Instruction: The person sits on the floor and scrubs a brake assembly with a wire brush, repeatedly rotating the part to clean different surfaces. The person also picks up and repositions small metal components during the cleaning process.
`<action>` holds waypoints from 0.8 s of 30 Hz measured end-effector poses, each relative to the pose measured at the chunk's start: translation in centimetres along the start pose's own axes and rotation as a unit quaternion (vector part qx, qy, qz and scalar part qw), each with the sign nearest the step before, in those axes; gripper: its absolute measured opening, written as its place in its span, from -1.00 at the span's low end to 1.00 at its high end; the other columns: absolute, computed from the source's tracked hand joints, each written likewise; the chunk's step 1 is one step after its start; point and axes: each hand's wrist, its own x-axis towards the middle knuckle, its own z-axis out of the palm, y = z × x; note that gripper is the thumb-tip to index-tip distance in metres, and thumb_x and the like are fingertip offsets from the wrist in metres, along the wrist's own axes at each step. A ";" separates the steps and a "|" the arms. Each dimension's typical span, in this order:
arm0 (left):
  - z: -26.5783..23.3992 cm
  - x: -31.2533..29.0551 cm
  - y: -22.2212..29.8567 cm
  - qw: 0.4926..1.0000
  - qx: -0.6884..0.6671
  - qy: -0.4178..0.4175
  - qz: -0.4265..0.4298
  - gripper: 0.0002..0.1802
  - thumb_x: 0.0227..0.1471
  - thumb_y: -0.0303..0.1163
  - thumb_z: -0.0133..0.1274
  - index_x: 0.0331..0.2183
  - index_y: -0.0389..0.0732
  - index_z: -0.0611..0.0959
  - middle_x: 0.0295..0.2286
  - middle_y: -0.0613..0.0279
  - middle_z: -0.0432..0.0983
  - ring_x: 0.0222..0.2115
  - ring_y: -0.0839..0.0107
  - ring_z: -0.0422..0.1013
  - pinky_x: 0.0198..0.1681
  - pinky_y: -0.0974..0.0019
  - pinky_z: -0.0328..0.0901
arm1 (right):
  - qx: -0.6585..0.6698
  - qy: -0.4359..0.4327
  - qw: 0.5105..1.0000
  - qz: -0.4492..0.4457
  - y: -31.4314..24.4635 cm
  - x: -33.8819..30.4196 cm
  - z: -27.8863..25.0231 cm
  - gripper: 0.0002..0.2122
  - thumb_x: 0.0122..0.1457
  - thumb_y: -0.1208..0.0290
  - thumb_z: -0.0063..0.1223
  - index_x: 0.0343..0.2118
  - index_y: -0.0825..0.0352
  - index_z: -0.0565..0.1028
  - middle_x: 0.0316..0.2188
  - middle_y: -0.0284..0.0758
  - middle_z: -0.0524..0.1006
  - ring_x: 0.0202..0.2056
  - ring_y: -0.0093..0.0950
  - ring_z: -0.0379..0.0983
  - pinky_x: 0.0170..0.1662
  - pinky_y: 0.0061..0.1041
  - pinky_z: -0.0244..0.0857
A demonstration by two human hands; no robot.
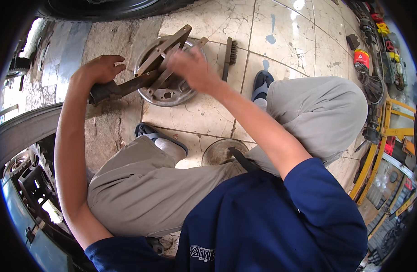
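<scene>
A round metal plate with holes [168, 96], like a brake backing plate, lies on the tiled floor before me. Brown, rusty flat bars [165, 50] stand across it. From them a dark metal tube [135, 85] runs left to a thick, blocky end. My left hand [102, 70] is just above that end, fingers curved and thumb apart, with nothing visible between them; whether the palm touches the metal is hidden. Over the bars and plate, my right hand [192, 68] is smeared by motion, so what its fingers do cannot be made out.
A wooden-backed brush [227, 59] with dark bristles lies right of the plate. A large tyre [113, 16] is at the far edge. A red can [361, 59] stands among parts at right, near a yellow frame [374, 158]. Below me is a round stool [217, 152].
</scene>
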 end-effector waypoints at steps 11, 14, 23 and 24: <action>0.0 -0.8 0.3 0.998 0.042 0.039 0.015 -0.42 0.19 -0.03 -0.01 0.18 -0.02 0.44 -0.07 -0.03 0.56 -0.01 0.07 0.46 0.09 0.11 0.30 | -0.083 -0.035 0.995 0.041 0.3 -1.0 -0.3 -0.44 0.22 0.43 -0.13 0.32 0.15 0.18 0.35 -0.35 0.14 0.39 -0.41 -0.07 0.38 -0.04 -0.22; -0.6 -1.0 1.6 0.996 0.045 0.045 0.062 -0.45 0.22 -0.07 -0.04 0.19 -0.02 0.43 -0.05 -0.01 0.55 -0.01 0.08 0.46 0.08 0.10 0.31 | -0.044 -0.029 0.996 0.070 0.0 -1.0 -0.2 -0.39 0.18 0.48 -0.10 0.34 0.10 0.14 0.36 -0.37 0.10 0.39 -0.41 -0.09 0.40 -0.07 -0.23; 2.9 8.3 9.4 0.926 -0.226 0.294 0.076 -0.61 0.22 -0.18 -0.07 0.03 -0.07 0.57 -0.10 0.01 0.57 -0.05 0.03 0.48 0.04 0.04 0.33 | -0.041 -0.016 0.997 0.063 0.6 -0.5 0.2 -0.39 0.16 0.49 -0.12 0.33 0.10 0.17 0.35 -0.35 0.15 0.39 -0.39 -0.07 0.40 -0.03 -0.25; 5.4 10.2 9.0 0.882 -0.285 0.369 0.062 -0.63 0.21 -0.20 -0.07 -0.01 -0.08 0.59 -0.08 0.03 0.56 -0.05 0.01 0.47 0.03 0.01 0.33 | -0.029 -0.020 0.998 0.061 0.1 -0.4 0.3 -0.37 0.15 0.51 -0.11 0.34 0.08 0.15 0.35 -0.37 0.15 0.39 -0.39 -0.08 0.40 -0.04 -0.26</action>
